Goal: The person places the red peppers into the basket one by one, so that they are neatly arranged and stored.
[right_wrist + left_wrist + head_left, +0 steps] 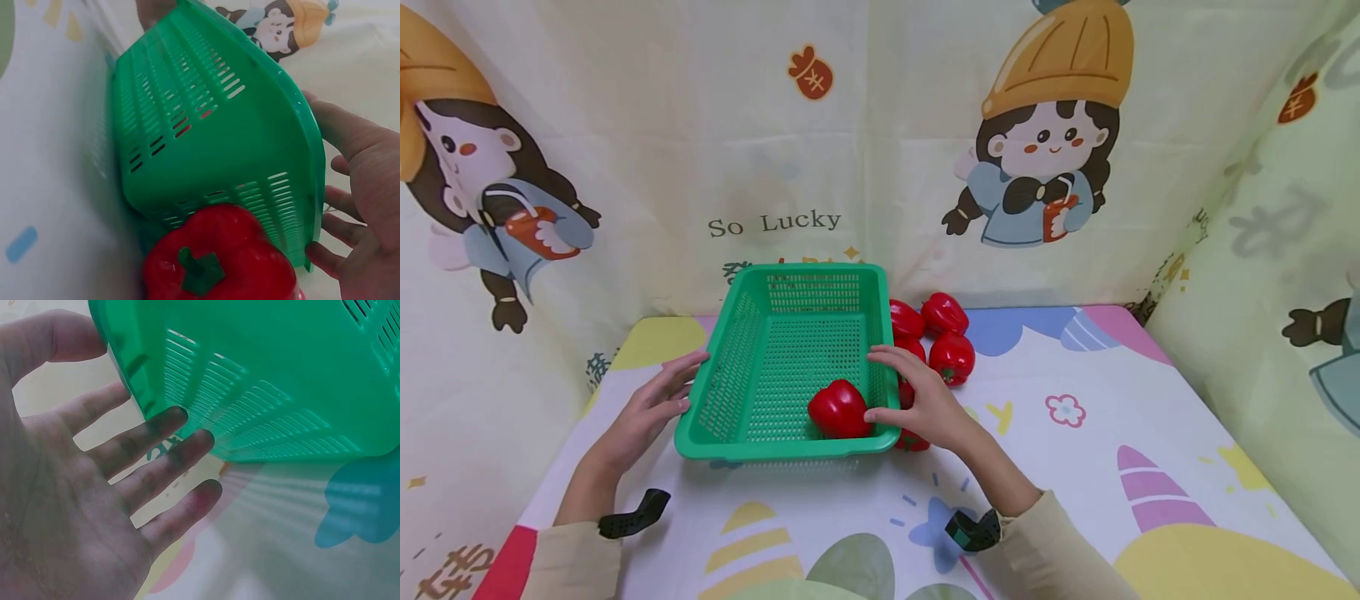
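A green plastic basket with slotted walls stands on the table, and one red bell pepper lies inside its front right corner. My left hand is at the basket's left side, its fingertips close to the rim. In the left wrist view the fingers are spread and nearly straight against the outer wall. My right hand reaches over the right rim, thumb near the pepper inside. The right wrist view shows its fingers along the rim, with another bell pepper outside the wall.
Several red bell peppers lie close against the basket's right side, partly hidden by it and by the right hand. A patterned cloth covers the table. Behind it hangs a printed curtain, with another at each side.
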Demonstrator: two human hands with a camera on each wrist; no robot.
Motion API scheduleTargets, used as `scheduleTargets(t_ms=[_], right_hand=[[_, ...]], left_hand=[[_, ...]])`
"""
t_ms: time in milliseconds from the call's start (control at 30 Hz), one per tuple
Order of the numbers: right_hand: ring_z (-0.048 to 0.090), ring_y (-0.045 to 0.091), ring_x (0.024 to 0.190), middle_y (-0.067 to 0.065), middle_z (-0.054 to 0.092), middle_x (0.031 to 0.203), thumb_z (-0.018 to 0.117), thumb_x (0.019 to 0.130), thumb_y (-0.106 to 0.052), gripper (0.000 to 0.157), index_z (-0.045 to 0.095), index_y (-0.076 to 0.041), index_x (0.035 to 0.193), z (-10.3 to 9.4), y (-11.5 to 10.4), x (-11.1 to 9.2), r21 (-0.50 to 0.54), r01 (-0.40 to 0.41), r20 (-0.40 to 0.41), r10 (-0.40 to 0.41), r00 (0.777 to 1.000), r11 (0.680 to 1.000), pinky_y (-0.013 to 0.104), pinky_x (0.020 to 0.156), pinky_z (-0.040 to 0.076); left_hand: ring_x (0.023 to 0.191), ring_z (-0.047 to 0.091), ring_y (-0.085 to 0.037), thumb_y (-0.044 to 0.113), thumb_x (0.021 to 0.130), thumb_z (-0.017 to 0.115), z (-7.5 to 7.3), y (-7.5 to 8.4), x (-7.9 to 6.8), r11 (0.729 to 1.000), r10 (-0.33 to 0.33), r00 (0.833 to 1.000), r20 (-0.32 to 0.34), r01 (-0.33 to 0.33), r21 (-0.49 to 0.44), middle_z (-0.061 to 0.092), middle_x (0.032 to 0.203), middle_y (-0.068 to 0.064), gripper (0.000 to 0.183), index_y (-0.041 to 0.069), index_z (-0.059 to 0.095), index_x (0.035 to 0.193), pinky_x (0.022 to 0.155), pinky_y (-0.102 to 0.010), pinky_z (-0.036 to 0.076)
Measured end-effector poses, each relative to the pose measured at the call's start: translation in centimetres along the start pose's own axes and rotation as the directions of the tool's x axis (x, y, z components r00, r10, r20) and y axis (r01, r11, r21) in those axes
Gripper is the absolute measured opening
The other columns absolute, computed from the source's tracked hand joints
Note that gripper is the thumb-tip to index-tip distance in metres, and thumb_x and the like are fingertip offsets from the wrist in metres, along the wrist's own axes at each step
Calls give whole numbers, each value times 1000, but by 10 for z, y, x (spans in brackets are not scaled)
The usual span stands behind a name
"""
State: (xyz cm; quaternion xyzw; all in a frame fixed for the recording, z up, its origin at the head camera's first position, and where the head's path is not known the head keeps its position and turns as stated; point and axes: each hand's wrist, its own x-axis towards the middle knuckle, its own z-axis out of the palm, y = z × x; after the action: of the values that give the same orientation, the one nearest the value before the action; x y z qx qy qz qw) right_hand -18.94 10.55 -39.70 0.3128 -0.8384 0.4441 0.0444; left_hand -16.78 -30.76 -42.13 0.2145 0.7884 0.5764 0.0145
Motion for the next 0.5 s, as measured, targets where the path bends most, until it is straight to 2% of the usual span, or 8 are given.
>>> scheduleTargets(t_ms=[367,500], right_hand=[[40,22,136,-1,44,147,80,78,-31,71,47,-24,140,-6,4,-6,44,-16,-15,17,1000,999,51,89,53],[39,22,137,-1,43,148,80,78,-31,71,47,-20,141,-7,4,-7,47,-19,-26,20,999,999,51,89,53]], left_hand=[[133,35,7,4,100,37,0,-1,-1,1000,14,1000,8,-14,-20,27,157,-1,53,3,24,152,96,-8,35],[133,34,7,4,100,37,1,-1,-1,999,22,1000,11,-22,-26,26,158,3,54,3,24,152,96,-7,34]])
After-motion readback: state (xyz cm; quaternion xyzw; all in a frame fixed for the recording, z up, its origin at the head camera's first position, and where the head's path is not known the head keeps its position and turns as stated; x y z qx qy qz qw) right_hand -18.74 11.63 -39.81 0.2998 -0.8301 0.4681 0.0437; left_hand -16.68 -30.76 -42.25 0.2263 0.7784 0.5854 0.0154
